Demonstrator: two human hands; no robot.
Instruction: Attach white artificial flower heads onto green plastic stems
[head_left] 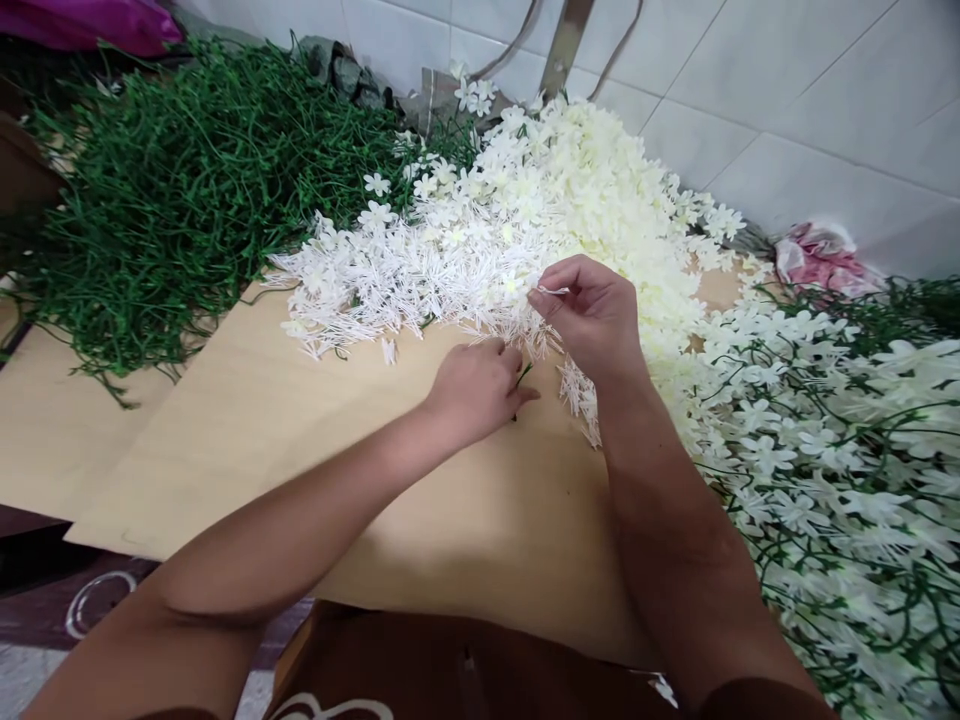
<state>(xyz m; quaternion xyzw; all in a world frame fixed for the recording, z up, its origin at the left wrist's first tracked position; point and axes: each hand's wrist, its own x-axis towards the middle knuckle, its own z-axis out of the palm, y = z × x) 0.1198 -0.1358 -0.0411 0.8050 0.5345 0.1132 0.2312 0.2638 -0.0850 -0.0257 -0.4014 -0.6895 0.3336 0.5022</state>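
My left hand [476,390] is closed low over the board, with a short bit of green artificial stem [525,373] showing between its thumb and fingers. The rest of that stem is hidden by the hand. To its right and farther forward, my right hand [596,310] pinches a thin white stamen piece [555,291] between thumb and fingertips. Just beyond both hands lies a heap of loose white stamens [405,275]. It runs into a tall pile of cream-white artificial petals [600,185] behind my right hand.
A large tangle of green stems [202,170] covers the back left. Several assembled white flowers on stems [840,470] are heaped along the right. The tan board [247,430] lies beneath, and a tiled wall [787,80] rises behind. A pink-and-white plastic bag [817,257] sits by the wall.
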